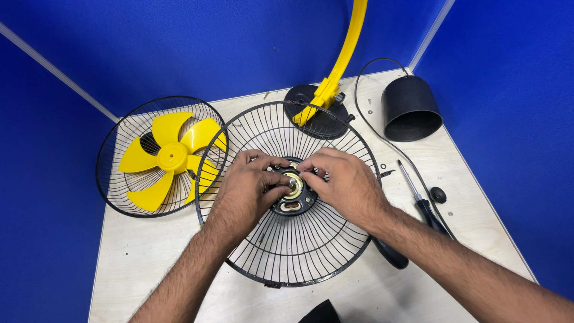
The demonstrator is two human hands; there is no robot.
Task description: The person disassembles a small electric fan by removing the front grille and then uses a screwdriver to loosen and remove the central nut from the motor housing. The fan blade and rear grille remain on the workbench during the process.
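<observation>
Black wire makes up the round fan guard (293, 239) lying flat in the middle of the pale plywood bench (149, 263), with the fan's motor hub (293, 190), a dark round block with a brass-coloured centre and shaft, poking up through its middle. Lying flat like this, the guard probably keeps the hub steady and facing up at the person.

The left hand (251, 185) comes in from the near left, forearm angled across the guard's wires, palm down, its fingers (276, 178) curled and pinching at the left side of the shaft. The right hand (344, 182) reaches from the near right, wrist slightly raised, its fingers (308, 169) pressed together on the right side of the hub's centre. Both sets of fingertips meet at the shaft; whether a small part sits between them I cannot tell.

To the left, overlapped by the near guard, a second black wire guard (119, 179) holds the yellow plastic fan blade (170, 158). At the far side stands the black round base with its yellow curved stand (335, 78). A black plastic cup-shaped motor cover (411, 107) lies at the far right, and a black-handled screwdriver (418, 200) rests to the right beside a thin black cable (365, 122).
</observation>
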